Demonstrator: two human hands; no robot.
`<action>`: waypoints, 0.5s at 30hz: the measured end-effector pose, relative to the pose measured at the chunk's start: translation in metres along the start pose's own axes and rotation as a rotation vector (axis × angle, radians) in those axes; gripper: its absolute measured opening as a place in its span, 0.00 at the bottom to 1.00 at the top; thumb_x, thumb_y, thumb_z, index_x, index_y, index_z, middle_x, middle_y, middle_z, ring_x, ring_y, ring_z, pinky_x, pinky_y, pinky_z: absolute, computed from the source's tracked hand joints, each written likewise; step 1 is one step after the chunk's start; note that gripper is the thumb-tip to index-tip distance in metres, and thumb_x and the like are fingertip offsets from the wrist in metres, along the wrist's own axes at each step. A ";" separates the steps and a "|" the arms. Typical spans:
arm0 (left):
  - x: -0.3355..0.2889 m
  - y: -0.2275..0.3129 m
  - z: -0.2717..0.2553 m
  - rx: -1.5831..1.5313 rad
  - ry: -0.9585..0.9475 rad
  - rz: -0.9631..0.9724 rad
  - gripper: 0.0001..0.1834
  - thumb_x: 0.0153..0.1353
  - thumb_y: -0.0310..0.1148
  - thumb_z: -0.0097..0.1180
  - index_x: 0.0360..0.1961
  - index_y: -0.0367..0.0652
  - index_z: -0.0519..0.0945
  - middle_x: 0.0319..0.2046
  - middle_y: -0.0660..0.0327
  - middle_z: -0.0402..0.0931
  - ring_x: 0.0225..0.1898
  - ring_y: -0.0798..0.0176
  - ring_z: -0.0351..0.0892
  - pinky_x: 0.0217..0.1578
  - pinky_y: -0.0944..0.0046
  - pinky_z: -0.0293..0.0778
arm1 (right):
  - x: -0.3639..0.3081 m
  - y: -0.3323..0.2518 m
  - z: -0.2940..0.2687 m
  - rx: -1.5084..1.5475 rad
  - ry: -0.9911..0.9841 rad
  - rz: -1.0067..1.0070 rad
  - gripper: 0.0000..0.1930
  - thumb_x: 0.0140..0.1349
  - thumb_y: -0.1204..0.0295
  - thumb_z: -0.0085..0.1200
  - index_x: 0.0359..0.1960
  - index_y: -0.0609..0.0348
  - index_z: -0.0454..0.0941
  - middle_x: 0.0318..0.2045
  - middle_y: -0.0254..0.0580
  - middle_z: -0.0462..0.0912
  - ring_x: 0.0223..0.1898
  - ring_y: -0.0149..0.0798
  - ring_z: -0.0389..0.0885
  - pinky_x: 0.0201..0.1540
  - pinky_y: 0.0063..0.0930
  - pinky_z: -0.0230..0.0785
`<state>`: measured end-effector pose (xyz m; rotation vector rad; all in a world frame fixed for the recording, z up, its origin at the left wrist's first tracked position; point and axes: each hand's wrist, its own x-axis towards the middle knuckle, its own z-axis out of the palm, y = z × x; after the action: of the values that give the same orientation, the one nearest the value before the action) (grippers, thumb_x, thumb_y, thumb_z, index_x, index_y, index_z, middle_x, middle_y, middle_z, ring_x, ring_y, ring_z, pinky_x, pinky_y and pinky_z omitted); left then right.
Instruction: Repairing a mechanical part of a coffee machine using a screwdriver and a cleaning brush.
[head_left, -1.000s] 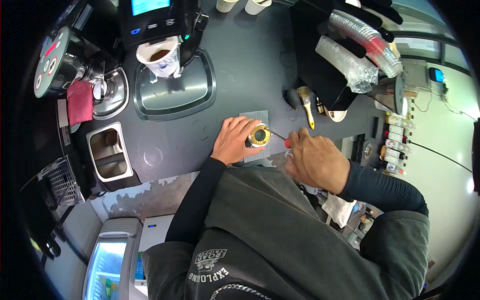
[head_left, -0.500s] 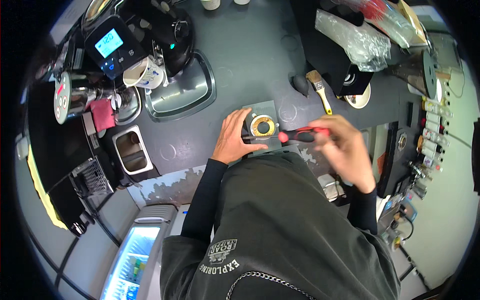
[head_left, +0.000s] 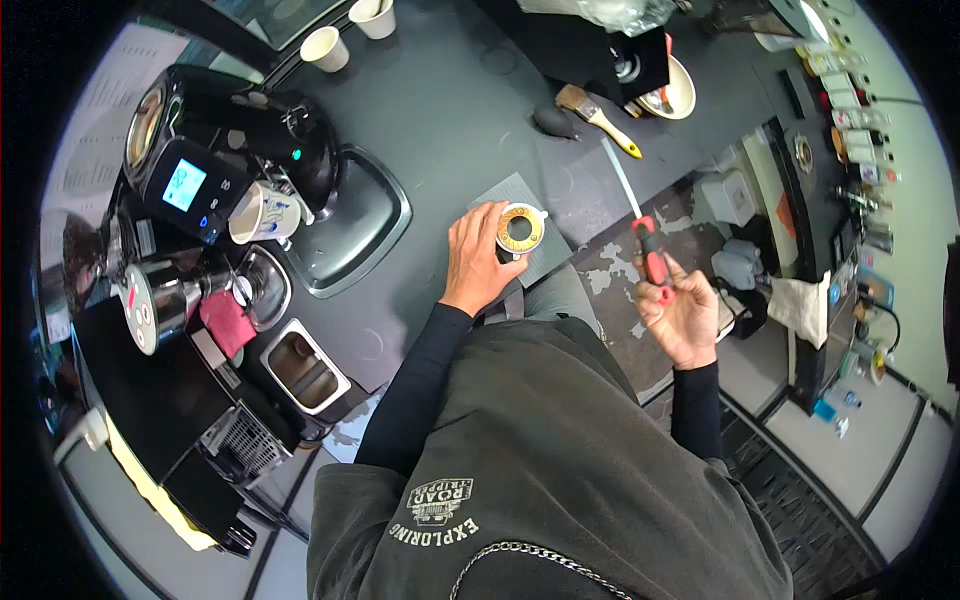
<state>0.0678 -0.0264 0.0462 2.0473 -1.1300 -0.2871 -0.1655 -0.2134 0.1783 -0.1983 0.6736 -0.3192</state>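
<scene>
My left hand (head_left: pixel 475 258) is closed around the side of a round metal grinder burr (head_left: pixel 520 246). It has a brass-coloured ring face, a dark centre hole and small tabs at its rim. Beneath it lies a grey ribbed mat (head_left: pixel 552 258) near the counter's front edge. Off to the right, my right hand (head_left: pixel 684 318) grips a screwdriver (head_left: pixel 652 252) by its red and black handle. The screwdriver's shaft points away from me, its tip well apart from the burr.
Beyond the mat lie a dark rubber blower (head_left: pixel 553 122) and a yellow-handled brush (head_left: pixel 600 119), with a bowl (head_left: pixel 682 92) farther right. At left stand a black machine with a lit screen (head_left: pixel 184 186), a paper cup (head_left: pixel 266 214), a metal-lined tray (head_left: pixel 385 232) and a steel container (head_left: pixel 334 397).
My right hand has drawn the screwdriver back from the burr, and its shaft has swung from pointing left to pointing away. My left hand stays at the burr. The view has turned.
</scene>
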 end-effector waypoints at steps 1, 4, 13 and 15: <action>0.001 -0.002 -0.001 -0.016 -0.001 0.046 0.46 0.48 0.36 0.77 0.69 0.43 0.70 0.64 0.51 0.72 0.67 0.45 0.70 0.66 0.46 0.64 | -0.006 0.009 -0.006 0.000 0.015 0.000 0.33 0.62 0.70 0.45 0.71 0.69 0.66 0.56 0.53 0.77 0.34 0.37 0.69 0.35 0.27 0.67; 0.001 0.000 -0.002 -0.030 -0.034 0.108 0.47 0.46 0.33 0.77 0.70 0.43 0.71 0.64 0.51 0.73 0.65 0.45 0.73 0.66 0.47 0.66 | -0.024 0.024 -0.011 -0.010 0.046 -0.010 0.32 0.63 0.68 0.43 0.70 0.72 0.66 0.50 0.48 0.78 0.32 0.34 0.67 0.34 0.28 0.65; 0.013 -0.001 -0.012 -0.137 -0.131 0.124 0.45 0.45 0.36 0.78 0.69 0.46 0.74 0.62 0.55 0.79 0.67 0.47 0.71 0.68 0.49 0.63 | -0.053 0.030 -0.016 -0.347 0.152 -0.073 0.27 0.83 0.56 0.45 0.70 0.67 0.67 0.49 0.41 0.77 0.28 0.21 0.63 0.27 0.16 0.61; 0.021 -0.008 -0.016 -0.118 -0.174 0.122 0.46 0.46 0.36 0.77 0.69 0.49 0.74 0.62 0.55 0.78 0.69 0.47 0.69 0.69 0.48 0.61 | -0.054 0.030 -0.014 -0.386 0.156 -0.079 0.26 0.83 0.57 0.44 0.70 0.66 0.67 0.49 0.41 0.78 0.28 0.21 0.64 0.27 0.17 0.61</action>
<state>0.0932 -0.0319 0.0552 1.8695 -1.3066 -0.4674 -0.2074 -0.1679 0.1899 -0.5740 0.8804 -0.2792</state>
